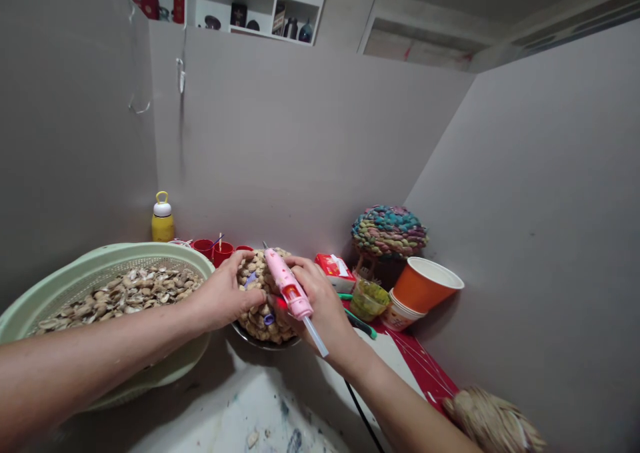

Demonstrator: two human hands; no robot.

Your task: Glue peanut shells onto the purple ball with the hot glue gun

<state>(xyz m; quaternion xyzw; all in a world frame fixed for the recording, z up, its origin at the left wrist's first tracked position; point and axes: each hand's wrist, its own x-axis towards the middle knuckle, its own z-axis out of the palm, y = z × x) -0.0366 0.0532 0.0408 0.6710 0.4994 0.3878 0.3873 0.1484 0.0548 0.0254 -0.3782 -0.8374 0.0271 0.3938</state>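
**Two hands at a shell-covered form, glue gun in the right**

Left of the left hand (pixel 225 296), a pale green colander (pixel 204 258) holds loose shells (pixel 143 286), probably kept there for easy reach. Beyond that hand are a yellow bottle (pixel 163 228) and red cups (pixel 223 253), one with thin sticks standing in it.

The left hand is partly closed, thumb and fingers against the shell-covered form (pixel 261 275), seemingly to steady it. The form lies between both hands in a dark bowl (pixel 270 345), which probably keeps it from rolling. Purple pieces (pixel 269 319) show among its shells.

The right hand (pixel 317 292) is closed around a pink glue gun (pixel 285 278), nozzle pointing up and away; a clear stick (pixel 317 337) juts from its back end, perhaps angled so to keep the hot tip off the fingers.

Beyond and right of the right hand sit a red-and-white packet (pixel 334 272), a tub of yellow-green material (pixel 369 300), a multicoloured bumpy piece (pixel 390 232) and an orange paper tub (pixel 420 286). Their printing is too small to read; no brand can be made out.
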